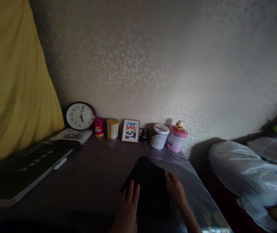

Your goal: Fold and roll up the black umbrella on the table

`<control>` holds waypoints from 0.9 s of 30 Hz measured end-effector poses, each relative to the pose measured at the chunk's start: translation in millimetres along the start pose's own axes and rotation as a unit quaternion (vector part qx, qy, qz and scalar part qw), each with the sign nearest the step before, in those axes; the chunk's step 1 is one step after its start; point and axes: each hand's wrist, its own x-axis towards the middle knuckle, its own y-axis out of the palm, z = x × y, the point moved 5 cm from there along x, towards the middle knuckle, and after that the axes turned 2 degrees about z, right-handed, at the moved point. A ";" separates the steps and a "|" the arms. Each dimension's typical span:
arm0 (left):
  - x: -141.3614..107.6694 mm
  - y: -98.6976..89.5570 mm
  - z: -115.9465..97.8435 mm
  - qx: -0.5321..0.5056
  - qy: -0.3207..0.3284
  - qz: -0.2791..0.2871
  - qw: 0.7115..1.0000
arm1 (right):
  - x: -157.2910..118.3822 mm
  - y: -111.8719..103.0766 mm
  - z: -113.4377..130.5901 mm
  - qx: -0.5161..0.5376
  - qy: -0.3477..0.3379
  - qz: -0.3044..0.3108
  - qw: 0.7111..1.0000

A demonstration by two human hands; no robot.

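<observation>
A flat black piece that looks like folded cloth (150,184) lies on the table in front of me; its exact kind is too dark to make out. My left hand (129,204) rests on its left side, palm down, with the fingers stretched and apart. At the upper right edge of the cloth, my right hand (175,187) has its fingers closed in a pinch on the border. The near end of the cloth fades into shadow.
Along the wall stand a clock (80,116), a red can (99,127), a yellow-lidded tin (112,128), a panda picture frame (130,130) and two tubs (160,136). A large green book (24,171) lies left; a white plastic bag (247,171) sits right, beyond the table edge.
</observation>
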 end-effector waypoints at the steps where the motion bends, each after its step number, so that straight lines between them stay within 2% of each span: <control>1: -1.2 -3.6 -2.0 -0.003 -0.006 0.005 1.000 | -9.8 -1.2 -1.3 0.012 0.009 0.009 1.000; 7: -5.8 -4.6 -2.5 -0.034 -0.035 0.004 0.999 | -46.8 3.3 9.1 0.059 0.069 0.060 0.994; 14: -6.4 6.5 4.3 -0.063 -0.071 0.007 0.996 | -44.7 -5.0 21.0 0.000 0.066 0.079 0.995; 17: -5.2 9.4 5.7 -0.059 -0.079 0.016 0.995 | -34.6 -5.6 36.9 0.084 0.078 0.079 0.990; 21: -5.3 4.7 4.4 -0.051 -0.086 0.014 0.995 | -20.5 2.1 80.1 0.227 0.064 0.122 0.964; 24: -6.0 2.2 4.4 -0.044 -0.093 0.017 0.995 | -12.6 12.9 109.9 0.306 0.069 0.142 0.939; 27: -4.7 6.7 6.8 -0.047 -0.082 -0.010 0.995 | -8.1 32.8 126.5 0.359 0.086 0.167 0.914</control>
